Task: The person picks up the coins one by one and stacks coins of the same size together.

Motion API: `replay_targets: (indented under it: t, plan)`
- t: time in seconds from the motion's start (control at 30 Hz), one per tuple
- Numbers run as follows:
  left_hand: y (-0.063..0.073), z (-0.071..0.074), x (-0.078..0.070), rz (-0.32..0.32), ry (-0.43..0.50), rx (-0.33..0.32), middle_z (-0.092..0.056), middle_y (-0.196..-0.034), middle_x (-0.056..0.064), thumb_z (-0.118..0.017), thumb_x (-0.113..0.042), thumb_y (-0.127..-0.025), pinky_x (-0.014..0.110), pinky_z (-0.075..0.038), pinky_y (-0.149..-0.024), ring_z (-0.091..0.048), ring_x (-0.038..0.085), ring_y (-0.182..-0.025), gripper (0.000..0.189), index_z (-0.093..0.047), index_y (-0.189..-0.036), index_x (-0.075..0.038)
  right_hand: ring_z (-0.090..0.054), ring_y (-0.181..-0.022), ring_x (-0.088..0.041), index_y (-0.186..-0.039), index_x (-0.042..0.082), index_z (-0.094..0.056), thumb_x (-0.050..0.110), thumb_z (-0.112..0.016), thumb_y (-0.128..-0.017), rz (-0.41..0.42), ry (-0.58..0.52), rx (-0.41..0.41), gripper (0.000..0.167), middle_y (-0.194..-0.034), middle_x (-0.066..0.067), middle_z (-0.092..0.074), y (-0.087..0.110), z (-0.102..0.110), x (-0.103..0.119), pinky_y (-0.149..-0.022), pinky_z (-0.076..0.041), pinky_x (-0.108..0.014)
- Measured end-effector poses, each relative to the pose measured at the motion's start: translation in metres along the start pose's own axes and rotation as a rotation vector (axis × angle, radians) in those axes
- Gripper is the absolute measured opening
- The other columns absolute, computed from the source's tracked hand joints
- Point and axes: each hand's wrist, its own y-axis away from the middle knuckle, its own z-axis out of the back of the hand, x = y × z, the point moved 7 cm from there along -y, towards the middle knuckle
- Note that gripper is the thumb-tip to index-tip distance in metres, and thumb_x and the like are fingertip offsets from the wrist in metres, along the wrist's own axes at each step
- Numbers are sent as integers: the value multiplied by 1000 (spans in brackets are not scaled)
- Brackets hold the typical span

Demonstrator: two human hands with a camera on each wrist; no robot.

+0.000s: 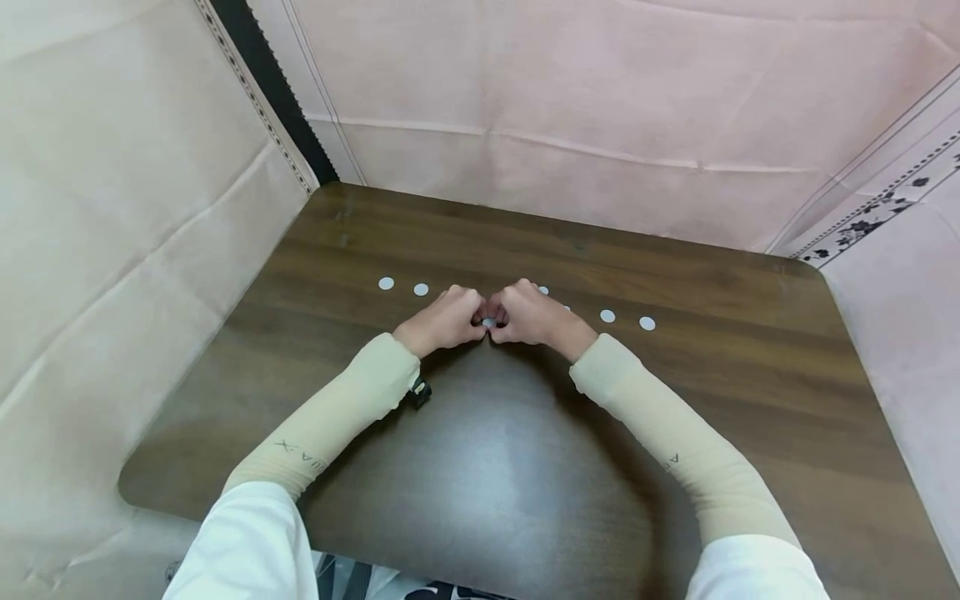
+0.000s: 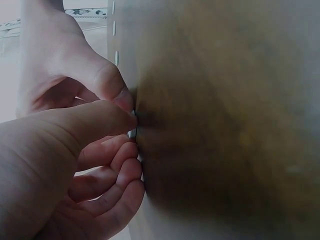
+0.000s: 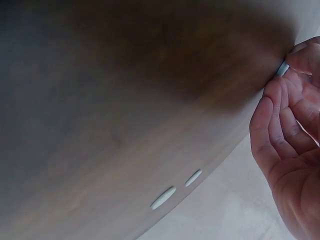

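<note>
A small white disc [image 1: 489, 322] lies at the table's middle, between my two hands. From the left, my left hand [image 1: 448, 318] pinches its edge, with the thumb [image 2: 117, 117] on the near side and the other fingers [image 2: 127, 175] curled at the tabletop. Opposite it, my right hand [image 1: 527, 315] holds the disc's other side between thumb and fingers, as the right wrist view also shows with the disc [image 3: 283, 69]. The two hands meet at their fingertips, which cover part of the disc.
More white discs lie in a row across the brown wooden table [image 1: 480, 467]: a far-left disc [image 1: 386, 283], its neighbour [image 1: 421, 289], and several to the right, including the end disc [image 1: 647, 323]. Some are partly behind my right hand. Pale cloth [image 1: 600, 125] hangs beyond the table's far edge.
</note>
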Motion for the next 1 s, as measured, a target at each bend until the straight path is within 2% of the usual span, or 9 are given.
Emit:
replay_targets:
  t: [0.27,0.4,0.57,0.77,1.0]
  plan:
    - [-14,4,-1,-17,0,-13,-52,-73,0,-71,-6,-95,29,-40,-65,-46,15,-68,21,-62,-76,-9,-76,-86,-15,-104,5,-79,15,-82,-87,-69,-6,0,20,-95,-5,-80,-1,7,-12,-78,-63,-29]
    - [-16,5,-3,-13,3,0,-56,-75,0,-71,-7,-96,28,-42,-65,-49,15,-69,17,-67,-79,-8,-77,-88,-16,-102,4,-79,16,-82,-87,-95,-21,7,19,-96,-7,-80,-1,9,-15,-79,-63,-30]
    - [-17,5,-1,-6,15,1,-69,-86,3,-71,-8,-96,28,-48,-71,-56,15,-75,5,-74,-92,-7,-77,-88,-15,-98,6,-78,18,-81,-87,-119,-11,18,17,-95,-5,-81,-2,10,-18,-80,-63,-30]
    - [-17,7,3,-25,4,7,-72,-97,7,-73,-11,-95,32,-54,-79,-63,18,-86,10,-74,-101,-4,-77,-88,-15,-95,7,-78,18,-82,-86,-129,-14,22,15,-92,-5,-80,-2,9,-20,-80,-63,-31]
    - [-6,15,15,-15,-44,20,-71,-109,14,-74,-15,-96,40,-58,-90,-68,26,-101,22,-73,-111,1,-76,-88,-16,-99,6,-78,19,-84,-87,-131,-33,22,19,-92,-5,-80,-2,6,-21,-81,-63,-33]
